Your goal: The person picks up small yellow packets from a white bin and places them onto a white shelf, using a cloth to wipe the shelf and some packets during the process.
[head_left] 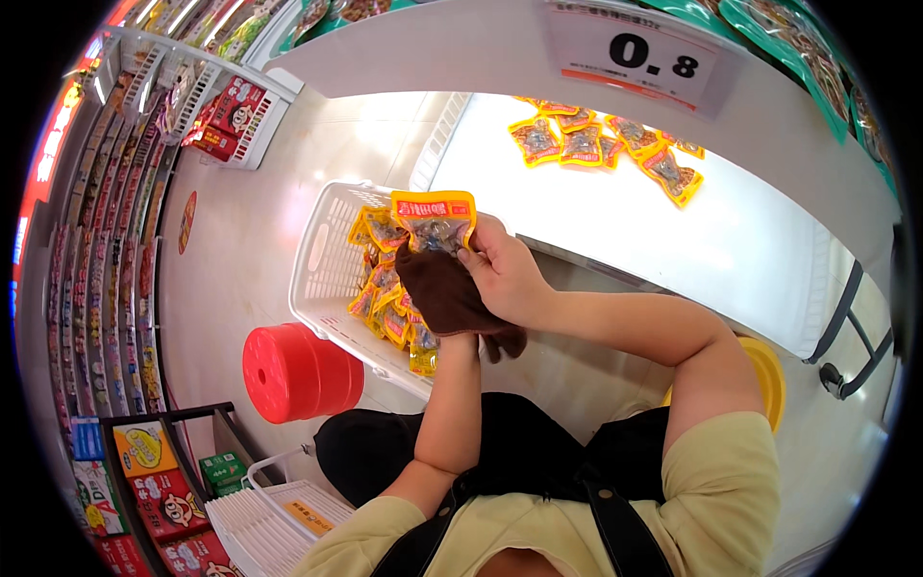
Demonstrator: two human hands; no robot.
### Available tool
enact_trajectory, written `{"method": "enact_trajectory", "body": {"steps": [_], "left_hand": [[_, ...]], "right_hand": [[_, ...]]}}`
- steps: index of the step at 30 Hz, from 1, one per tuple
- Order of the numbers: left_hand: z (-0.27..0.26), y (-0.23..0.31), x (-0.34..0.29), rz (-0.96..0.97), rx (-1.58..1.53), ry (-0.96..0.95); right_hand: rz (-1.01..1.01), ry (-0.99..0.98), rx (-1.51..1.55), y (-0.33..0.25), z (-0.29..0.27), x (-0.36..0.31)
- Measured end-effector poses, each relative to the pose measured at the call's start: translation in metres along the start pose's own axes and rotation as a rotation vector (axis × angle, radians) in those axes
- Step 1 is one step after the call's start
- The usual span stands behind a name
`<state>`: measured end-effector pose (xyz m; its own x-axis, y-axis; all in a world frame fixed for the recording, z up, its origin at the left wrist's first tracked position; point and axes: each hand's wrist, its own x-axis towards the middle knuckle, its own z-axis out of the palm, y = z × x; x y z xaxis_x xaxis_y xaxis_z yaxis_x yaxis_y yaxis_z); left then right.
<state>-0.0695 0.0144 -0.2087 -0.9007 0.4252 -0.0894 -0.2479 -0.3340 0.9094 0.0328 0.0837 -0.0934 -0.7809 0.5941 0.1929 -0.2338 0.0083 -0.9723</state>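
A yellow-edged snack packet [436, 231] with a clear window is held up over the white basket. My right hand [502, 274] pinches its right side, thumb in front. A dark brown cloth [450, 296] covers my left hand and presses against the packet's lower part. My left forearm [452, 404] runs up into the cloth, and the fingers there are hidden. Beneath, the white plastic basket [317, 260] holds several similar yellow packets [385, 298].
More yellow packets [582, 144] lie on a white shelf [663, 245] ahead to the right, below an upper shelf [461, 48] with a price label. A red stool [303, 373] stands left of the basket. A yellow round stool [764, 380] is behind my right arm. Stocked racks [106, 288] line the left.
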Motion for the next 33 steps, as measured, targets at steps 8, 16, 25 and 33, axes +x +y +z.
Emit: {"method": "enact_trajectory", "body": {"steps": [8, 16, 25, 33], "left_hand": [[-0.023, 0.108, -0.015, 0.118, 0.101, 0.157], [-0.081, 0.179, -0.029, 0.348, 0.058, 0.413], [-0.077, 0.16, -0.038, 0.281, 0.131, 0.395], [-0.058, 0.135, -0.032, 0.211, 0.157, 0.314]], "right_hand": [[-0.063, -0.103, -0.05, 0.023, 0.026, 0.026], [0.034, -0.276, -0.489, 0.066, 0.033, 0.052], [0.637, 0.22, -1.495, 0.03, -0.17, 0.078], [0.615, 0.169, -1.462, 0.05, -0.207, 0.059]]}}
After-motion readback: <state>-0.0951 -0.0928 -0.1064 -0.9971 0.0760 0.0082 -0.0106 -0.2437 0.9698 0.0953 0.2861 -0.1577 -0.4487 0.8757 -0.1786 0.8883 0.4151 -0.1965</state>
